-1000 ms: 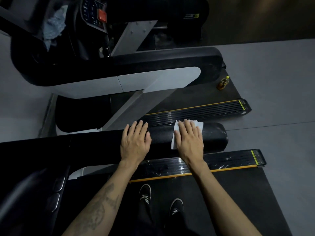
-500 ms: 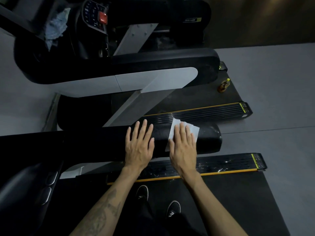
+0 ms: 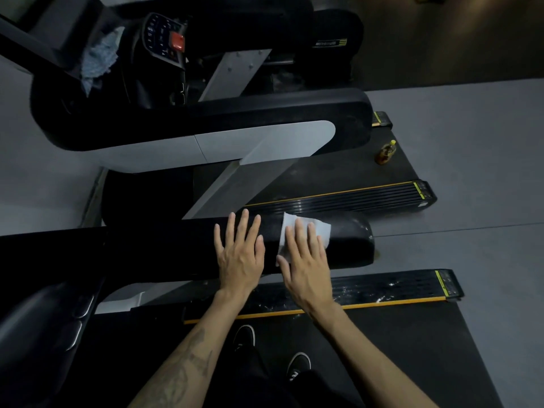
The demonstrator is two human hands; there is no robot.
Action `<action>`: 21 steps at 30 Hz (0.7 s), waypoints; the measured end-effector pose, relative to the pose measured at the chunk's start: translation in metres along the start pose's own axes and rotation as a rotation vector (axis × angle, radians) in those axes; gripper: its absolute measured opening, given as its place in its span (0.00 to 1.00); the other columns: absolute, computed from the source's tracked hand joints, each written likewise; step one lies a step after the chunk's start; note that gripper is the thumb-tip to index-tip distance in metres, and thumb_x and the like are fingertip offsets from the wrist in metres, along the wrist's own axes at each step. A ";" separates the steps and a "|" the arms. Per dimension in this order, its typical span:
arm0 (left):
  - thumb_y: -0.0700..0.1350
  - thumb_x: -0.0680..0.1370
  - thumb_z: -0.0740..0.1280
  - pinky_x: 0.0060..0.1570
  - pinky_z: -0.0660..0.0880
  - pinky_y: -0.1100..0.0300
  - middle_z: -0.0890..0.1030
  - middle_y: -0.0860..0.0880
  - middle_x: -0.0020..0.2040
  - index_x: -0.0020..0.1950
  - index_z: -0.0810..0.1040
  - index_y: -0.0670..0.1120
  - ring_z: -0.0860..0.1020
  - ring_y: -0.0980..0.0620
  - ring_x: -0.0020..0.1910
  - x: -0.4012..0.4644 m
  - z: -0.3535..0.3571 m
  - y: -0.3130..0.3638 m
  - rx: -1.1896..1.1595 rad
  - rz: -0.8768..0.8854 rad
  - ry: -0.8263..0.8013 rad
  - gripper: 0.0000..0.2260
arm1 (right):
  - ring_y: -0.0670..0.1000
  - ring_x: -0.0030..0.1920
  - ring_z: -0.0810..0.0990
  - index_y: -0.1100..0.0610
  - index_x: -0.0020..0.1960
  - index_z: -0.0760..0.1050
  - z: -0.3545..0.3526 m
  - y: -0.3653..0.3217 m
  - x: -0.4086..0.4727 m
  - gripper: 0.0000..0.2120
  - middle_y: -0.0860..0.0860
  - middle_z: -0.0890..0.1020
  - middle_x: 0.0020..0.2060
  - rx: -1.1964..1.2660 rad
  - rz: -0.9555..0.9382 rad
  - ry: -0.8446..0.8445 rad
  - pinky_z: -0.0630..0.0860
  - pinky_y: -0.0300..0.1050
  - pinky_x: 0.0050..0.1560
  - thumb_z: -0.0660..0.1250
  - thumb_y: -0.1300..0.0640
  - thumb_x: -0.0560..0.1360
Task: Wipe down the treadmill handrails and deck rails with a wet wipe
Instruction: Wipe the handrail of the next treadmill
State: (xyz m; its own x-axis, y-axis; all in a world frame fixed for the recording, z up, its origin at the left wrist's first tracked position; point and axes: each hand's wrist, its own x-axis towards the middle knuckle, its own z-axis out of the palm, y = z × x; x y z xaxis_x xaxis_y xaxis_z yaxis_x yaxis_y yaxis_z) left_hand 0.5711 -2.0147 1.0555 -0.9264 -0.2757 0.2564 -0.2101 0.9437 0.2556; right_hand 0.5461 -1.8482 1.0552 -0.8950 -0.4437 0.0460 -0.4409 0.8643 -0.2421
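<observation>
A wide black handrail [image 3: 350,245] runs left to right across the middle of the view. My right hand [image 3: 303,260] lies flat on it with straight fingers, pressing a white wet wipe [image 3: 322,228] against the rail's top. The wipe shows past my fingertips and beside my thumb. My left hand [image 3: 240,254] rests flat on the same rail just to the left, fingers spread, holding nothing. Below the rail runs the black deck rail [image 3: 382,288] with a yellow edge and whitish smears.
I stand on the treadmill belt [image 3: 397,348], black shoes [image 3: 244,337] visible. A neighbouring treadmill stands beyond, with its handrail [image 3: 279,110], console [image 3: 163,39], deck rail [image 3: 353,198], a blue cloth [image 3: 98,61] and a small bottle [image 3: 386,153] on its belt. Grey floor lies to the right.
My right hand has slid the wipe leftward along the handrail, away from the rail's rounded end. My left hand stays flat on the rail close beside it.
</observation>
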 end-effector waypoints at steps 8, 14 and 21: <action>0.54 0.86 0.51 0.80 0.49 0.36 0.61 0.48 0.82 0.81 0.65 0.51 0.54 0.45 0.83 -0.002 -0.003 0.005 0.011 -0.015 -0.018 0.23 | 0.55 0.83 0.43 0.57 0.84 0.47 -0.007 0.021 0.006 0.32 0.55 0.45 0.83 -0.030 0.058 -0.025 0.49 0.56 0.82 0.43 0.42 0.85; 0.53 0.86 0.51 0.80 0.48 0.37 0.58 0.48 0.83 0.82 0.63 0.52 0.52 0.44 0.83 -0.003 -0.003 0.002 0.049 0.006 -0.051 0.23 | 0.58 0.83 0.45 0.58 0.84 0.50 -0.001 0.000 0.005 0.34 0.57 0.48 0.83 -0.015 -0.069 -0.024 0.51 0.58 0.82 0.47 0.40 0.84; 0.53 0.86 0.51 0.80 0.47 0.36 0.59 0.47 0.83 0.82 0.62 0.52 0.53 0.44 0.83 -0.003 -0.005 0.001 0.034 0.031 -0.075 0.24 | 0.58 0.83 0.45 0.60 0.83 0.49 0.004 -0.009 -0.013 0.34 0.57 0.48 0.83 0.083 0.175 0.036 0.49 0.57 0.82 0.48 0.41 0.84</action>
State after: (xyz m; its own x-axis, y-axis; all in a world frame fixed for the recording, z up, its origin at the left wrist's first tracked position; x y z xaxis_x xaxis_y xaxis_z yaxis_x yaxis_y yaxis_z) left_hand 0.5758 -2.0139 1.0600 -0.9531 -0.2329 0.1931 -0.1901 0.9576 0.2164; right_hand 0.5623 -1.8511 1.0527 -0.9599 -0.2787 0.0305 -0.2730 0.9043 -0.3281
